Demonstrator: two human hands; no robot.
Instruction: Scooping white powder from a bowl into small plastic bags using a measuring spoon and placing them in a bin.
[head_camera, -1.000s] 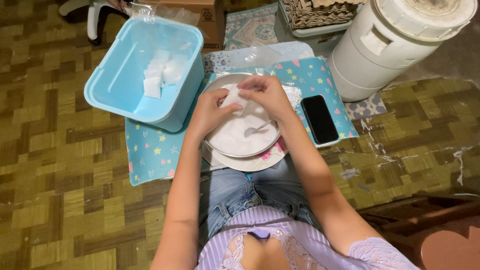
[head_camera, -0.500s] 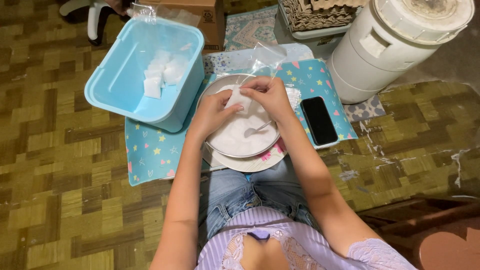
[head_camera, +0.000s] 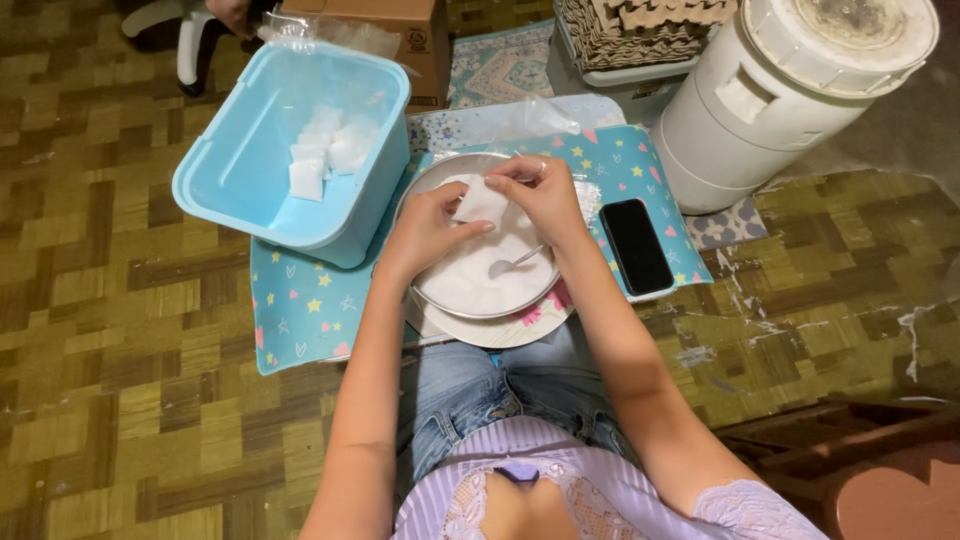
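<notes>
we sit on a floor (head_camera: 110, 330) of brown and yellow wood blocks, with scuffed white marks at our right. a blue mat (head_camera: 300, 310) with stars and hearts lies on it. our left hand (head_camera: 425, 232) and our right hand (head_camera: 545, 195) both pinch a small clear bag (head_camera: 480, 203) of white stuff, held just over a round metal bowl (head_camera: 485, 290) of white powder with a spoon (head_camera: 515, 263) in it. a light blue tub (head_camera: 270, 170) with little white packs sits to the left. a black phone (head_camera: 637, 245) lies on the mat, near a big white bucket (head_camera: 780, 90).
</notes>
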